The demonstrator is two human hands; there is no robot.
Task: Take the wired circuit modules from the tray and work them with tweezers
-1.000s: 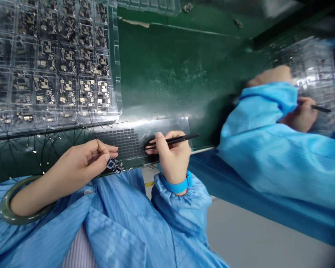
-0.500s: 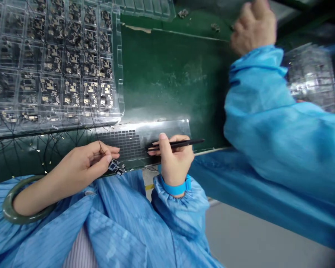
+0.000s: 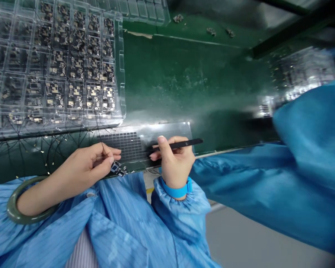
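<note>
A: What's the left hand [image 3: 83, 167] doing?

B: Pinching 1 small circuit board [image 3: 117, 168] between thumb and fingers, just beside the clear sheet [image 3: 170, 128] at its near edge. A thin black wire [image 3: 99, 134] runs up from those fingers.

A: And the right hand [image 3: 176, 163]?

B: Closed round black tweezers [image 3: 184, 144], tips over the sheet, right of its grid of dark pieces [image 3: 128, 145]. The tips are too dark to tell whether they grip anything.

A: How far along does it look?

B: Hard to judge — the pieces fill much of the sheet's left part, but I can't tell whether the held board carries any. More boards [image 3: 108, 97] sit in the clear tray [image 3: 119, 74], beyond the sheet to the left; finished or unfinished, I can't say.

A: Further out?

B: Green surface [image 3: 170, 93] beyond the sheet — and a co-worker's blue sleeve [image 3: 318, 130] well to its right.
</note>
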